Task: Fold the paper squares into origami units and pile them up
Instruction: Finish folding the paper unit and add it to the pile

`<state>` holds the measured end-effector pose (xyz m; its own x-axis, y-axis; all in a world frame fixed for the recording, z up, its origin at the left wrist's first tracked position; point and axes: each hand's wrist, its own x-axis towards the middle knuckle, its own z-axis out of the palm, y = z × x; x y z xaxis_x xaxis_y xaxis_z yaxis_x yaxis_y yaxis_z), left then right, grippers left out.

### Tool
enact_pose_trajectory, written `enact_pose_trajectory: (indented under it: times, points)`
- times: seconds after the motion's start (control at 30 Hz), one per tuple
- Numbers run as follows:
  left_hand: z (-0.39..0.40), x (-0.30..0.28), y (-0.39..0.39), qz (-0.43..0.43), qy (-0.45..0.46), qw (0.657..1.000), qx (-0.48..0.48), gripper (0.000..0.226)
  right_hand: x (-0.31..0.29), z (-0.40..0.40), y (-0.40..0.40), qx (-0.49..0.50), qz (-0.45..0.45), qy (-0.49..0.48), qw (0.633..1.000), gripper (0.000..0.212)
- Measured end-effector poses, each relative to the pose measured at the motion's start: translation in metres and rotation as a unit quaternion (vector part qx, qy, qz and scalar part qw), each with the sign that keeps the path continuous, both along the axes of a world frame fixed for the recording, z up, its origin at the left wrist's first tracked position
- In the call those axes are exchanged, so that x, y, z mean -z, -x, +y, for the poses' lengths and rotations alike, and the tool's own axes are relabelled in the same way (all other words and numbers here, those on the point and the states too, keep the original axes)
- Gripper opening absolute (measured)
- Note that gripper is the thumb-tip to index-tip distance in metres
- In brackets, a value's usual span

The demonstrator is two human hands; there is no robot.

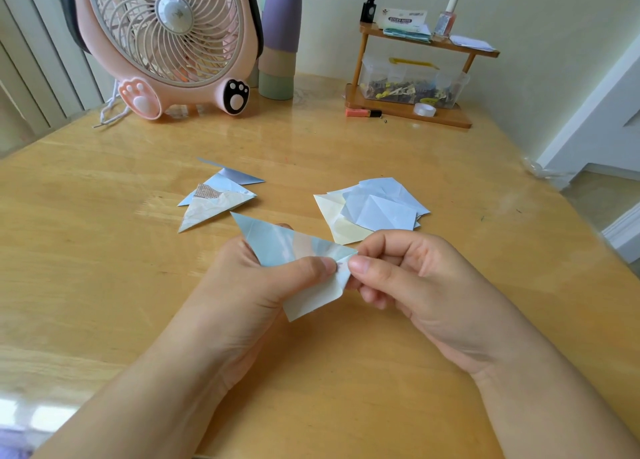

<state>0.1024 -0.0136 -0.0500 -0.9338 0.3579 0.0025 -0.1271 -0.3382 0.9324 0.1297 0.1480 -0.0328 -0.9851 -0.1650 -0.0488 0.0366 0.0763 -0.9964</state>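
Note:
Both hands hold one partly folded pale blue paper piece [287,242] above the middle of the wooden table [104,268]. My left hand [256,285] grips it from the left, thumb on top near the fold. My right hand [408,278] pinches its right corner between thumb and forefinger. A white flap hangs below the pinch. A pile of folded triangular units [216,199] lies behind on the left. A stack of unfolded paper squares [374,209], pale blue over cream, lies behind on the right.
A pink fan [166,43] and a pastel bottle [278,39] stand at the back left. A small wooden shelf [415,78] with bottles, a clear box and a tape roll stands at the back right. The table edge runs down the right side.

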Motion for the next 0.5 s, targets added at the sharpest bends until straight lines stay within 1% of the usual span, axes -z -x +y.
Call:
enact_pose_trajectory:
  times: [0.2,0.33,0.4,0.5]
  points:
    - [-0.0006,0.0001,0.001,0.011,-0.004,1.0,0.026,0.015,0.0008,-0.0004,0.0007,-0.006,0.037,-0.031,0.999,0.014]
    - [-0.0005,0.0025,0.002,-0.016,-0.008,1.0,0.012,0.019,0.0016,0.0013,0.0014,0.004,0.034,-0.024,0.999,0.011]
    - [-0.0006,0.0044,0.0025,-0.029,0.004,1.0,0.003,0.022,0.0009,0.0026,0.002,0.015,0.035,-0.026,0.999,0.009]
    - [-0.0006,0.0065,0.0041,-0.042,0.037,0.998,-0.001,0.025,0.0001,0.0052,0.0033,0.02,0.031,-0.056,0.998,0.012]
